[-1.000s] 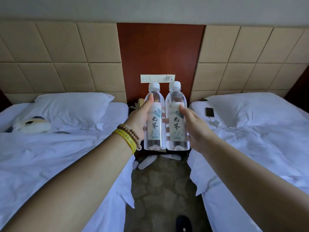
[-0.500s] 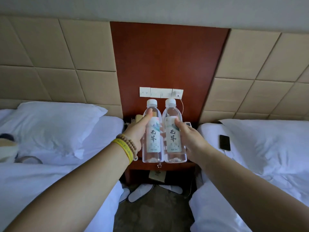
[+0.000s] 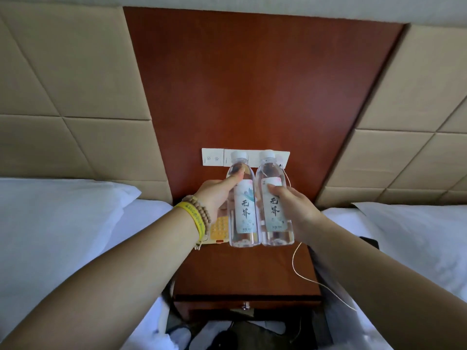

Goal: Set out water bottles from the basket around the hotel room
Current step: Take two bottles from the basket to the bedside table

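Head view: over the last second the two bottles have been carried forward out of the aisle between the beds [image 3: 75, 236]. They are now held above the top of the desk [image 3: 242, 274], close to the wooden wall panel.

Taken from the left, the left hand [image 3: 214, 198], with a yellow band [image 3: 193, 218] and a bead bracelet [image 3: 202, 210] at its wrist, is closed round the left bottle [image 3: 243, 210]. Its thumb [image 3: 233, 178] is laid up the bottle's shoulder and the rest of its fingers are hidden behind. Just below that hand a telephone [image 3: 220, 229] with a yellow keypad lies on the desk, close beside the bottle's base.

The right bottle [image 3: 275, 210] is held upright, touching or all but touching its neighbour. It is gripped at the label by the curled fingers [image 3: 274, 189] of the right hand [image 3: 297, 214]. Below and to the right of those fingers a thin cable [image 3: 294, 261] is trailed off the desk edge.

Whether the bases are already set down or held just clear cannot be told. The carrying is judged to be over. Setting down and letting go remain for this spot, with the telephone and cable to be kept clear of.
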The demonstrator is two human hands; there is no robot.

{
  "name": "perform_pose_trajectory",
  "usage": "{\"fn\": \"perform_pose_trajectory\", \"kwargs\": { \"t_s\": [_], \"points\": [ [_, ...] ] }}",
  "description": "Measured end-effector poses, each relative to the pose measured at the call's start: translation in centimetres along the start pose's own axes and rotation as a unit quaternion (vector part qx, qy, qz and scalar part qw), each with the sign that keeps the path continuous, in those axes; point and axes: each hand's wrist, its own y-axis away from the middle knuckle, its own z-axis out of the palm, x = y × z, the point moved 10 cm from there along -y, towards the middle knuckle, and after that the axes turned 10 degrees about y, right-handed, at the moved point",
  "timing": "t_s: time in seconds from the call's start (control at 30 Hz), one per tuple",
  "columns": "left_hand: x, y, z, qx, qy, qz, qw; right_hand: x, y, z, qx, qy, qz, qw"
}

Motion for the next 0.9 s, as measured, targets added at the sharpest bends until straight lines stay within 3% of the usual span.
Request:
{"fn": "perform_pose_trajectory", "kwargs": {
  "t_s": [0.4, 0.5, 0.7, 0.9],
  "points": [
    [0.1, -18.2, -0.3, -0.081, -0.004, -0.011, 0.997, -1.1, -17.1, -3.2, 0.012, 0.218, -0.035, 0.975],
    [-1.7, -21.8, -1.1, -0.087, -0.002, -0.003, 0.996, 1.3, -21.0, -3.3, -0.004, 0.236, -0.034, 0.971],
    [-7.9, -28.7, -3.9, -0.053, -0.114, 0.019, 0.992, 7.6, -28.2, -3.3, -0.014, 0.306, -0.058, 0.95],
    [-14.2, -33.4, -5.9, -0.064, -0.128, 0.032, 0.989, 13.8, -34.3, -2.4, -0.044, 0.342, -0.085, 0.935]
  ]
}}
